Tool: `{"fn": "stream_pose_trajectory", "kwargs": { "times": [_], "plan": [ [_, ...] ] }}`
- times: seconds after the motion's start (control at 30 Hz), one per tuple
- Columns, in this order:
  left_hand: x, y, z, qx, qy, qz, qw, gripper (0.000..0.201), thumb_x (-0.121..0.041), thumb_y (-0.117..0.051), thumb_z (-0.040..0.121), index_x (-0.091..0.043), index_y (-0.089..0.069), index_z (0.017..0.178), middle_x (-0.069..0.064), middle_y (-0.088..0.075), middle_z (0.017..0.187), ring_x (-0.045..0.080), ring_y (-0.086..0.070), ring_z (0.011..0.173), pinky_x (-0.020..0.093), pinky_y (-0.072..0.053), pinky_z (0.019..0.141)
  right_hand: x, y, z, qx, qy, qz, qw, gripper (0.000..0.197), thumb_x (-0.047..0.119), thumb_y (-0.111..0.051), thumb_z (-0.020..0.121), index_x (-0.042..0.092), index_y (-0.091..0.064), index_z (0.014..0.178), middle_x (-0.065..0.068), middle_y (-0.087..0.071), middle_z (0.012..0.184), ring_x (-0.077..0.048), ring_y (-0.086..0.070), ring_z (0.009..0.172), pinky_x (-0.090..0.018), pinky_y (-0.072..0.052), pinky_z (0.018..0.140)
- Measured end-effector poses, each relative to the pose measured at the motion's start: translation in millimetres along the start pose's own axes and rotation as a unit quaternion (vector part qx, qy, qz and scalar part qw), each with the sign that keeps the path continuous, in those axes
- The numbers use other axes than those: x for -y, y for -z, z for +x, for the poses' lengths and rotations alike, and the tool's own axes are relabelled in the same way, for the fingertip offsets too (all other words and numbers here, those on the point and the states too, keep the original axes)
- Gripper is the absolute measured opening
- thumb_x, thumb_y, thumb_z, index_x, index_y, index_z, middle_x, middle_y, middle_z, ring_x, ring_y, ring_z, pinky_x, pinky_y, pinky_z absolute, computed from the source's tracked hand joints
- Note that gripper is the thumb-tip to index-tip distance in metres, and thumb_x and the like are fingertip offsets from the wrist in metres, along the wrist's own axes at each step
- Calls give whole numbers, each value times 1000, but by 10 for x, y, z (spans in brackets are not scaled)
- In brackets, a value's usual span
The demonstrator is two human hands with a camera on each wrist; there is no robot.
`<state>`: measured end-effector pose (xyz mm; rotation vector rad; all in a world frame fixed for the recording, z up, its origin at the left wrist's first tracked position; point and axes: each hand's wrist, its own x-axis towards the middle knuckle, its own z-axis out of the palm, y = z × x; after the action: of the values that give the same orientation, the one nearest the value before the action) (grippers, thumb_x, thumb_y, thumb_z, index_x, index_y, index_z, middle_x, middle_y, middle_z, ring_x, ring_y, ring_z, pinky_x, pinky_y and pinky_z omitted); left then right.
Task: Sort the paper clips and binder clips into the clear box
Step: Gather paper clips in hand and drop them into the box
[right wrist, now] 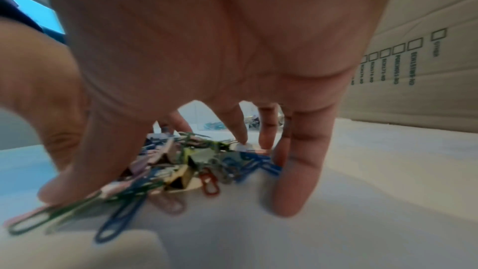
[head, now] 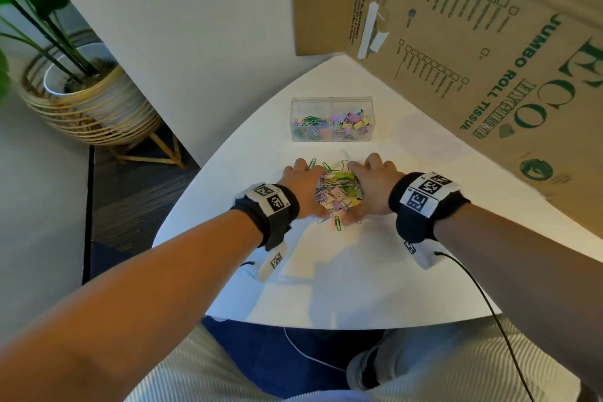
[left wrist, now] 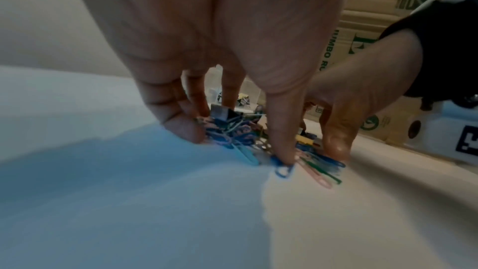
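A mixed pile of coloured paper clips and binder clips (head: 339, 192) lies on the white table (head: 326, 287). My left hand (head: 303, 188) and right hand (head: 372, 189) cup the pile from either side, fingertips down on the table, holding nothing. In the left wrist view my thumb (left wrist: 282, 150) presses a blue paper clip (left wrist: 283, 170). The pile (right wrist: 194, 161) sits under my right palm (right wrist: 207, 48). The clear box (head: 332, 101) stands just beyond, with paper clips (head: 308, 127) in its left half and binder clips (head: 352, 126) in its right.
A tall cardboard box (head: 489, 59) walls off the table's right and back. A potted plant in a wicker stand (head: 88, 98) is on the floor to the left. Stray paper clips (head: 337, 223) lie around the pile. A black cable (head: 473, 287) trails from my right wrist.
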<state>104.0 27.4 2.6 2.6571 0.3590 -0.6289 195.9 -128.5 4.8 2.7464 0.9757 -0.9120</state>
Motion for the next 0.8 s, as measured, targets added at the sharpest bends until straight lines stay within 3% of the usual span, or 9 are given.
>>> {"fn": "stream_pose_trajectory", "kwargs": {
  "times": [0.13,0.2,0.33,0.43,0.63,0.8],
  "plan": [
    [64,7,-88,-31,-9,-27,999,102,-54,-79,65,-30,-23,147,9,-31,136,31,-31,127,46,-37,103,-117,24,-91,-20,-30,31,999,129,77,-75,50,24,-11,149,-14,-30,135,-38,-40,124,-47,-43,100],
    [150,56,-136,-37,17,-6,999,104,-54,-79,64,-32,-20,146,9,-30,136,31,-32,125,46,-40,101,-234,19,-155,-10,-59,33,998,129,77,-75,49,23,-12,147,-15,-30,136,-39,-45,122,-47,-45,96],
    [132,118,-142,15,85,-15,996,72,-29,-74,76,-20,-34,134,10,-46,122,28,-54,100,37,-51,80,-168,-28,-209,9,-45,69,997,134,72,-79,51,25,-4,151,-16,-29,139,-36,-50,120,-44,-47,98],
    [-17,78,-89,-19,71,-21,997,48,-20,-69,81,-14,-45,122,10,-56,112,26,-56,92,34,-49,76,79,-18,-159,-2,-13,87,996,134,66,-83,53,26,-2,152,-14,-29,136,-34,-51,119,-42,-47,99],
    [-170,38,25,-56,76,-79,992,36,-17,-68,83,-13,-59,117,9,-60,120,27,-58,108,32,-49,88,418,-1,-2,-31,-17,104,994,115,49,-88,55,23,-23,146,-16,-33,133,-38,-55,112,-42,-50,94],
    [-193,-1,36,-74,57,-167,982,33,-6,-57,87,-16,-66,117,10,-67,112,27,-63,98,31,-51,83,502,8,62,-67,-2,166,984,74,20,-80,66,25,-47,132,-13,-45,122,-36,-59,104,-35,-47,83]
  ]
}}
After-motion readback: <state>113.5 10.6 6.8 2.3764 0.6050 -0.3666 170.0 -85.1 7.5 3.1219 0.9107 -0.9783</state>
